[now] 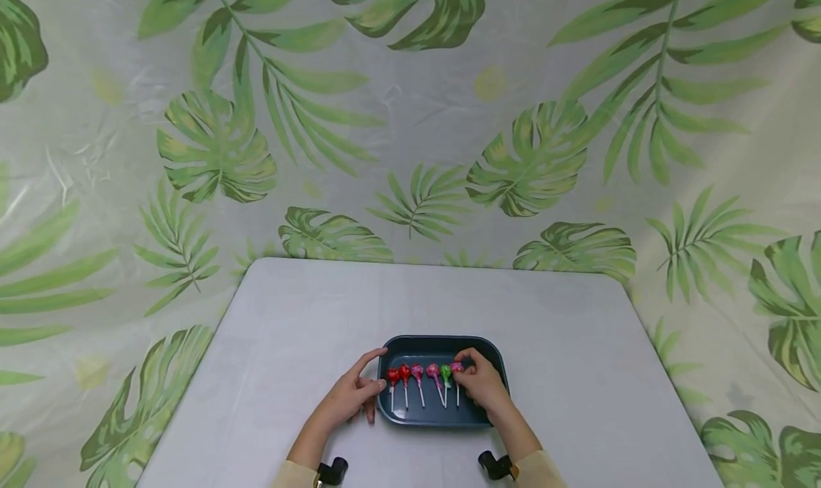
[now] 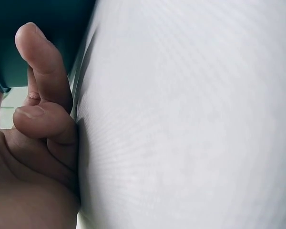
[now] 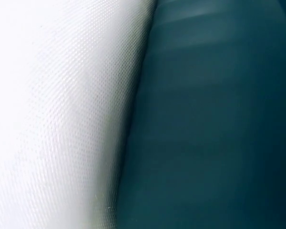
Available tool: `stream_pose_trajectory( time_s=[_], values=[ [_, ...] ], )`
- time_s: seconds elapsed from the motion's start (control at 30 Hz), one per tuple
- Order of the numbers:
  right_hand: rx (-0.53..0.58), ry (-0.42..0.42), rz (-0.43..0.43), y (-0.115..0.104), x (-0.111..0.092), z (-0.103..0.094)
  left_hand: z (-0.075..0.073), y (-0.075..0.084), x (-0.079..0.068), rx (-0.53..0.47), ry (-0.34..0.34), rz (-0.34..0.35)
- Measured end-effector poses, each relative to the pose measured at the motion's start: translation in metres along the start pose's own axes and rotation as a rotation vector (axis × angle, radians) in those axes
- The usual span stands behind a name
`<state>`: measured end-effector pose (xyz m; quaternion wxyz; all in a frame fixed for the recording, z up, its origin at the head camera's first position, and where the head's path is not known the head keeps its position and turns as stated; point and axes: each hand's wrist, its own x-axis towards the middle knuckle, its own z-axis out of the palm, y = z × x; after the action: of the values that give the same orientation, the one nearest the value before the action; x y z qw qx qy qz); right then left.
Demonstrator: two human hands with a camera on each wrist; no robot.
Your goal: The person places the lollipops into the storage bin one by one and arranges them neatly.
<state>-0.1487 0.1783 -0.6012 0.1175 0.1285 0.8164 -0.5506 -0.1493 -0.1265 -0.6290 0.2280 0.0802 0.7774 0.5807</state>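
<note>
A dark blue tray (image 1: 442,417) holds a row of several wrapped lollipops with white sticks pointing toward me. Two red lollipops (image 1: 405,372) lie at the row's left, pink ones (image 1: 433,370) in the middle, and a green lollipop (image 1: 445,372) toward the right. At the right end, my right hand (image 1: 484,382) pinches a pink lollipop (image 1: 457,367) by its head. My left hand (image 1: 346,399) touches the tray's left side, index finger stretched to the rim and thumb beside it. The left wrist view shows its lower fingers (image 2: 45,57) loosely bent beside the tray wall (image 2: 78,28).
The tray stands on a white table (image 1: 308,310). Behind the table hangs a pale cloth (image 1: 436,117) printed with green leaves. In the right wrist view only the tray's outer wall (image 3: 195,119) and the white tabletop (image 3: 47,119) appear.
</note>
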Motion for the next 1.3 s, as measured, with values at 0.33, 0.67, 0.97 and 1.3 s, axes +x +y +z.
stream_pose_trajectory(
  time_s=[0.33,0.67,0.97,1.3],
  values=[
    [-0.034,0.016,-0.002,0.0028,-0.0012,0.0027,0.0004,-0.002,-0.0015,-0.001,-0.003,-0.015],
    [-0.093,0.018,-0.022,0.0008,-0.0003,0.0061,-0.0016,-0.0016,-0.0024,-0.001,-0.006,0.021],
    [-0.087,0.003,-0.009,0.001,-0.0014,0.0067,-0.0006,-0.003,-0.0025,-0.001,-0.003,0.016],
    [-0.009,0.001,-0.121,-0.0057,-0.0023,0.0004,-0.0048,-0.0018,-0.002,0.02,-0.027,0.033]
  ],
)
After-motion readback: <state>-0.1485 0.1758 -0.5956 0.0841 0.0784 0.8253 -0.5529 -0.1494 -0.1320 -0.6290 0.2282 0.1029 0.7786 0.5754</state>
